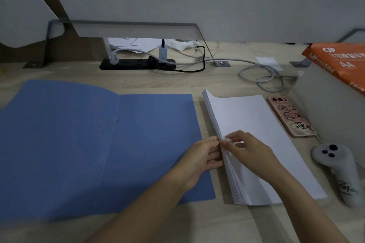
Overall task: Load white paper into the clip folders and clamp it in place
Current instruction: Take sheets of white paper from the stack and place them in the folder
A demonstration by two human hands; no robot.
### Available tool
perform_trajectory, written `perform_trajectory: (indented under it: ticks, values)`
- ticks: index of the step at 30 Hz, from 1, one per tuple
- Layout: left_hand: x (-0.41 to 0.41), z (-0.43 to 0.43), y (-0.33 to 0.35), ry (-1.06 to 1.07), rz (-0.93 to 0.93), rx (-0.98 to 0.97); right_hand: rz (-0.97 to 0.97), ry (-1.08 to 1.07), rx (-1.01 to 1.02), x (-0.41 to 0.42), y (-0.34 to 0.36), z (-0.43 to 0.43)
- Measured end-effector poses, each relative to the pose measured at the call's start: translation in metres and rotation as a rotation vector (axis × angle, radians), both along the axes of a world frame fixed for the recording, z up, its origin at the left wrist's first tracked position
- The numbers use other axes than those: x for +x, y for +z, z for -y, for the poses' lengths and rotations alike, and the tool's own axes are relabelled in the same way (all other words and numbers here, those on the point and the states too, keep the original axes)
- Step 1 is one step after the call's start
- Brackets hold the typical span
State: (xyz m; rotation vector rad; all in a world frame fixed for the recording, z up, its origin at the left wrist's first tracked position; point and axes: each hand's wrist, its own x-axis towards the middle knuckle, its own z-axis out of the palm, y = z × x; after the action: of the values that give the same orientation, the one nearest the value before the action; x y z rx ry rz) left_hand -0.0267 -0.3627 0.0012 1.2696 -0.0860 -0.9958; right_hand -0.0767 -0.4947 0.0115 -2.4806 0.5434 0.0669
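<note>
To my right a phone in a pink cartoon case (292, 117) lies flat beside a grey controller (338, 171). Farther back, a black power strip (136, 64) with cables (262, 77) sits on the surface (227, 77), and an orange A4 ream (339, 61) lies at far right.

One blue folder (102, 144), opened flat. One stack of white paper (256, 134). Two hands: left hand (201, 159), right hand (250, 151). One phone (291, 116) in a pink case. One grey controller (339, 169). One orange paper pack (339, 61). One black power strip (136, 64).
</note>
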Motion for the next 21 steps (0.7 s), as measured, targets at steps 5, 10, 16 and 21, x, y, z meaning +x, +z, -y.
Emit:
perform_trajectory:
  ticks: [5, 10, 16, 21]
  values:
    - [0.002, 0.000, -0.003, -0.024, 0.009, 0.005, 0.003, 0.004, 0.046, 0.000, 0.000, 0.003]
    - [0.002, -0.001, -0.004, -0.042, 0.018, -0.008, -0.002, 0.006, 0.062, 0.000, -0.001, 0.004]
    - [0.001, -0.001, -0.003, -0.049, 0.107, 0.065, 0.012, -0.002, 0.001, 0.001, -0.005, 0.002]
    - [-0.003, 0.005, 0.007, 0.085, 0.231, 0.212, 0.008, -0.014, -0.050, 0.002, -0.005, 0.002]
